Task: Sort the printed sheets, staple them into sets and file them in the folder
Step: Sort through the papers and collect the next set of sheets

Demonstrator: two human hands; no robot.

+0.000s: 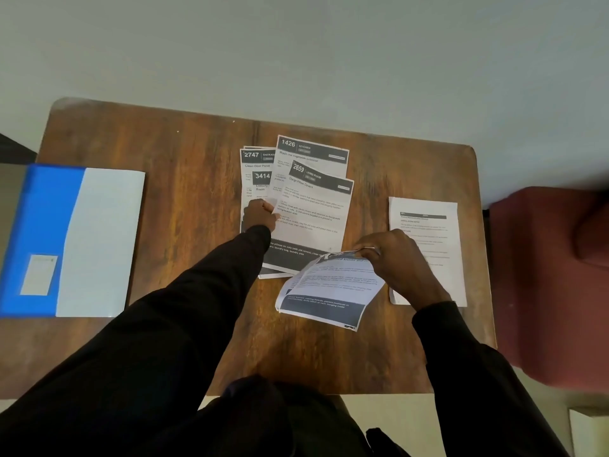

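A person in dark sleeves works over a fan of printed sheets point(313, 206) spread at the middle of a wooden bench point(197, 159). The sheets lie with their long axes running away from the person and their numbered dark headers at the far end. The top one, headed 2659, is tilted slightly clockwise.

The left hand point(260, 214) sits on the fan's left side, fingers curled, pinching the left edge of that top sheet. Just to the near right of the fan, the right hand point(392, 262) pinches the upper edge of a loose sheet point(329, 288). This sheet curls as it hangs, with its dark footer band towards the person, and it overlaps the fan's near corner.

Well to the left of the fan lies a blue folder point(43, 232) with a pale cover point(102, 242), its long axis also running away from the person. To the right of the fan, apart from it, rests a second stack point(428, 225) of text pages, partly behind the right hand. Farther right stands a maroon chair point(553, 275).
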